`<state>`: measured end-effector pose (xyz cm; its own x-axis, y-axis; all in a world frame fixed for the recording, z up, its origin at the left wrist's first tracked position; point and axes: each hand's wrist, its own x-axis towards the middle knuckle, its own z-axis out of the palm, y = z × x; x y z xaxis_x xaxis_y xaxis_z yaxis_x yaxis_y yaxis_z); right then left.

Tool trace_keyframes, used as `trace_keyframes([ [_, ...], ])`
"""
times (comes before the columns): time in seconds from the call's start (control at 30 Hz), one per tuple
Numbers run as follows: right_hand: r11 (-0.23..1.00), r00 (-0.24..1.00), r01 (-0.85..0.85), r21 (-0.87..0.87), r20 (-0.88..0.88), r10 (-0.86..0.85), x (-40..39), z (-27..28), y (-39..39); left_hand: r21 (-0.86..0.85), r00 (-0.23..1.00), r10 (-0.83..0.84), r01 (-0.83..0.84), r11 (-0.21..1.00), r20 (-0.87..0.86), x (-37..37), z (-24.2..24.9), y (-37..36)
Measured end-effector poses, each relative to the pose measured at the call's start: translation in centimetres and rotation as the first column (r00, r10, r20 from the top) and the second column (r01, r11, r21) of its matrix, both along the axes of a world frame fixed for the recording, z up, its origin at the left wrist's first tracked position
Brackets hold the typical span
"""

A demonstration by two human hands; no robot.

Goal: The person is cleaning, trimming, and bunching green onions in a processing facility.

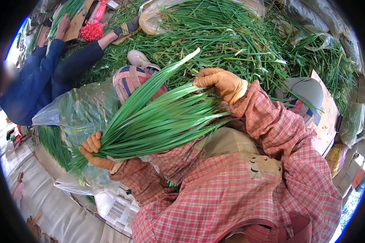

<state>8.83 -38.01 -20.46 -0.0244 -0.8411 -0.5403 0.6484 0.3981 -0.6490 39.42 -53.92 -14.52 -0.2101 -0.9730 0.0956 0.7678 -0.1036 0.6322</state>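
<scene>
My left hand, in an orange-brown glove, is wrapped round the leafy end of a big bunch of garlic chives held across my lap. The green leaves fan out from that grip toward the right. At the pale stem ends, my right hand, gloved the same way, has its fingers closed on some white stalks; its fingertips are partly hidden. One slimmer group of stalks angles apart from the bunch, its white tip pointing up and away.
Loose chives lie heaped on the ground ahead. A clear plastic bag sits left of my knee, and a white plastic basket lies below it. At upper left, a co-worker in dark blue sits near red ties.
</scene>
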Motion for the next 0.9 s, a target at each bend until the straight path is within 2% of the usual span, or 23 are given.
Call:
trace_keyframes([
  [0.1, 0.990, 0.980, 0.013, -0.141, -0.195, -0.040, -0.3, -0.6, 0.8, -0.016, 0.998, -0.065, 0.065, 0.998, 0.013, 0.3, -0.7, -0.4],
  [0.13, 0.987, 0.962, 0.025, -0.158, -0.263, -0.067, -1.1, -2.5, 0.9, 0.000, 0.999, -0.035, 0.035, 0.999, 0.022, 0.2, -0.7, -0.3],
  [0.17, 0.978, 0.972, 0.205, 0.027, -0.119, -0.201, -1.7, -1.9, 1.2, 0.016, 1.000, -0.003, 0.003, 1.000, 0.031, 0.2, -0.6, -0.2],
  [0.23, 0.928, 0.933, 0.354, 0.114, -0.107, -0.343, -3.8, -1.5, 2.8, 0.103, 0.994, 0.084, -0.090, 0.991, 0.066, 0.5, -0.9, 0.0],
  [0.3, 0.885, 0.880, 0.466, -0.005, -0.102, -0.464, -8.4, -2.3, 5.7, 0.241, 0.971, 0.192, -0.221, 0.945, 0.139, 1.7, -1.9, 0.1],
  [0.37, 0.818, 0.803, 0.514, -0.260, -0.191, -0.565, -14.5, -3.1, 9.7, 0.299, 0.932, 0.273, -0.337, 0.893, 0.238, 2.4, -2.8, 0.7],
  [0.4, 0.853, 0.549, 0.508, -0.123, -0.716, -0.431, -16.5, -3.0, 11.1, 0.322, 0.906, 0.311, -0.397, 0.859, 0.288, 2.8, -3.3, 0.9],
  [0.43, 0.825, 0.136, 0.565, 0.002, -0.986, -0.091, -17.6, -2.8, 12.0, 0.334, 0.913, 0.299, -0.384, 0.861, 0.279, 3.7, -3.9, 1.2],
  [0.47, 0.878, -0.035, 0.465, 0.115, -0.988, 0.149, -16.1, -1.8, 11.9, 0.348, 0.921, 0.282, -0.366, 0.863, 0.269, 4.4, -4.5, 1.5],
  [0.5, 0.887, -0.231, 0.387, 0.251, -0.905, 0.357, -14.1, -1.0, 11.6, 0.362, 0.930, 0.263, -0.345, 0.866, 0.256, 4.9, -5.0, 1.5],
  [0.53, 0.974, -0.136, 0.204, 0.095, -0.983, 0.124, -12.8, -1.4, 10.8, 0.357, 0.888, 0.280, -0.411, 0.839, 0.364, 4.4, -4.6, 2.2],
  [0.57, 0.998, 0.032, 0.027, -0.064, -0.997, -0.064, -10.3, -0.7, 9.3, 0.364, 0.882, 0.266, -0.413, 0.835, 0.389, 4.8, -4.9, 2.3],
  [0.6, 0.990, 0.255, -0.039, -0.132, -0.960, -0.118, -7.7, -0.7, 7.8, 0.369, 0.874, 0.254, -0.417, 0.831, 0.415, 5.6, -5.5, 2.3],
  [0.63, 0.988, 0.557, -0.088, -0.124, -0.829, -0.054, -5.7, 0.2, 6.3, 0.370, 0.864, 0.242, -0.421, 0.828, 0.442, 6.2, -5.9, 2.3],
  [0.67, 0.969, 0.702, -0.120, -0.214, -0.708, -0.069, -4.0, -0.8, 5.1, 0.363, 0.837, 0.236, -0.445, 0.819, 0.495, 6.4, -6.3, 2.3],
  [0.7, 0.954, 0.764, -0.152, -0.259, -0.643, -0.053, -2.9, -3.0, 4.3, 0.354, 0.806, 0.230, -0.470, 0.809, 0.545, 6.7, -6.7, 2.4],
  [0.77, 0.985, 0.827, -0.100, -0.139, -0.562, 0.004, -2.4, -2.5, 3.9, 0.341, 0.742, 0.215, -0.519, 0.784, 0.635, 6.1, -6.3, 2.7],
  [0.83, 0.991, 0.825, 0.090, -0.098, -0.551, -0.130, -4.7, -1.9, 4.9, 0.336, 0.675, 0.202, -0.577, 0.744, 0.710, 5.5, -6.3, 3.6],
  [0.9, 0.924, 0.777, 0.370, -0.094, -0.514, -0.364, -9.2, -3.4, 7.1, 0.220, 0.560, 0.150, -0.538, 0.814, 0.815, 7.6, -8.7, 3.3],
])
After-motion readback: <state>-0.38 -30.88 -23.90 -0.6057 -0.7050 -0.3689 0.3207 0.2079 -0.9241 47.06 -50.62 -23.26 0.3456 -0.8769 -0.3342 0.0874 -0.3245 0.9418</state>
